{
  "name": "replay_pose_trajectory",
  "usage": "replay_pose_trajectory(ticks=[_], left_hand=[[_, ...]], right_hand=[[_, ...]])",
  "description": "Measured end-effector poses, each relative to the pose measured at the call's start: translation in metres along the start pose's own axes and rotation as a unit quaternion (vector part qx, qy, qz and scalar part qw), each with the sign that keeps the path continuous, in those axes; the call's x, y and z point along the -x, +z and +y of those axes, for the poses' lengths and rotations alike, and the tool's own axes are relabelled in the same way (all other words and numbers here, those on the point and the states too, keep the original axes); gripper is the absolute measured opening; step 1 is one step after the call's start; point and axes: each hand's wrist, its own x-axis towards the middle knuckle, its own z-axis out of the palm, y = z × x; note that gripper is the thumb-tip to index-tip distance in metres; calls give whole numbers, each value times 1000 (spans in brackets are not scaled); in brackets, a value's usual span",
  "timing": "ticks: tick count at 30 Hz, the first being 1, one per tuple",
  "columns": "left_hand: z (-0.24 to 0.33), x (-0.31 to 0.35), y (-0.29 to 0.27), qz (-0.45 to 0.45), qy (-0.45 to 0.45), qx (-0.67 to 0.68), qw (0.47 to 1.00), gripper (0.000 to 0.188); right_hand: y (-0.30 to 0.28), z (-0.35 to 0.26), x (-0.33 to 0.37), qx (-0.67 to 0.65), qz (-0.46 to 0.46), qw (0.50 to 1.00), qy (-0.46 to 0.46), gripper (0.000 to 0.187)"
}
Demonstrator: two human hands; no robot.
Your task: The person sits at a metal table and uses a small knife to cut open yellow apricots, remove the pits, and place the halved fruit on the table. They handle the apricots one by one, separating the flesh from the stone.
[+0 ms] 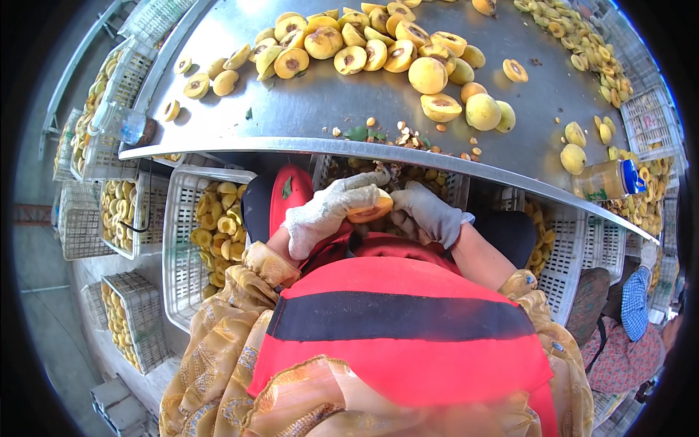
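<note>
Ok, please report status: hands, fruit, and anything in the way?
Left hand holding cut fruit. Right hand close beside it, contact unclear. Metal table edge beyond both.

I make out yellow peach halves (291,63) with reddish-brown hollows, a silver-grey bench (218,127), off-white gloves (320,209), a red apron (415,360) banded near-black, gold patterned sleeves (237,302), white crates (182,280) and a co-worker's blue-and-white checked sleeve (636,300).

One worktop (328,105) at twelve o'clock; one left hand (324,207) and one right hand (435,211), two gloved hands in all; one fruit piece (370,210) between them; one lone half (515,71) between one and two; one blue-lidded jar (603,180) at three; at least one co-worker (626,357) at four; one clear container (129,125) at ten; heaped halves (350,60) at twelve, too many to count
</note>
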Motion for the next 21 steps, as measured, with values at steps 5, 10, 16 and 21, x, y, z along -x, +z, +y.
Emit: replay_pose_trajectory(ticks=[5,10,16,21], left_hand=[[7,19,-24,3,24,126,992,51],[10,31,-31,23,54,120,991,52],[8,31,-28,40,37,125,991,51],[1,29,-28,38,31,126,991,50]], right_hand=[[-2,11,-6,-79,42,992,-87,33],[2,6,-1,-27,31,993,-107,45],[-17,33,-33,-43,41,990,-132,47],[-10,42,-42,-166,124,966,-152,49]])
